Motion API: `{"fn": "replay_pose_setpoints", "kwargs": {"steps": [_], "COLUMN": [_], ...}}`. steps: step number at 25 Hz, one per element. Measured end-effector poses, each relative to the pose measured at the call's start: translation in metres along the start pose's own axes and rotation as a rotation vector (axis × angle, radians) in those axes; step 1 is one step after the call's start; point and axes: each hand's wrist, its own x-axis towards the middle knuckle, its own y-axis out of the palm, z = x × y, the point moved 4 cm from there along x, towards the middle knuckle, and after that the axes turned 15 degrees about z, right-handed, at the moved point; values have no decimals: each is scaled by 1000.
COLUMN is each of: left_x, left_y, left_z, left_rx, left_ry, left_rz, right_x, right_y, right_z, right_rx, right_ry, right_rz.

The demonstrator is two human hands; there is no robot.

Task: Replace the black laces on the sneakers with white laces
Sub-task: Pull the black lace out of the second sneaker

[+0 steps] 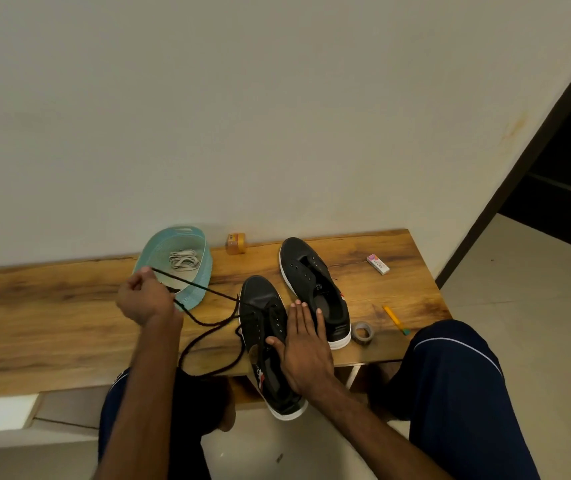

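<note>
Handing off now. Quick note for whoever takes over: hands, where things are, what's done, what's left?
Left hand pinches the black lace, taut from the near sneaker.
Right hand lies flat on that sneaker.
Far sneaker sits on the bench, eyelets bare.
White laces lie in the basket.
Done: far sneaker unlaced.
Left: pull this lace out, then thread white laces into both.

The person wears dark navy shorts [457, 403] with a thin white piping line [457, 342] on each leg; both forearms are bare.
</note>
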Motion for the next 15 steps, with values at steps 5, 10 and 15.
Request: {"fn": "replay_pose_setpoints", "kwargs": {"steps": [5, 10, 15], "left_x": [-18, -77, -78], "left_y": [12, 67, 73], "left_z": [-23, 51, 74], "left_rx": [1019, 1771, 1896], "left_ry": [549, 493, 388], "left_rz": [303, 1075, 1096], "right_x": [0, -2, -2], "right_y": [-1, -1, -3], "right_z": [4, 5, 4], "right_rx": [-24, -38, -16], "right_ry": [2, 1, 0], "right_rz": [-1, 16, 13]}}
